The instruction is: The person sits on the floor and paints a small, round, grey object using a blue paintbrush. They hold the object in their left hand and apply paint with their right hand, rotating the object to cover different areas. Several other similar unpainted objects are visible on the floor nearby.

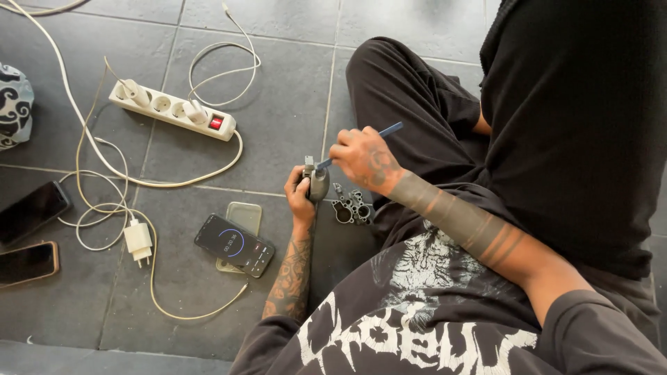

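Observation:
My left hand (300, 196) grips a small grey metal part (317, 182), holding it upright above the tiled floor. My right hand (363, 158) holds a thin blue brush (386, 130) by its handle, and the brush's tip touches the top of the metal part. Just right of the part, a dark metal piece with round holes (351, 206) lies on the floor by my knee. I sit on the floor in dark clothes.
A black phone with a lit round dial (234, 244) lies on a clear case (242, 215) left of my hands. A white power strip (171, 110) with plugs and loose white cables lies farther left. Two more phones (29, 236) lie at the left edge.

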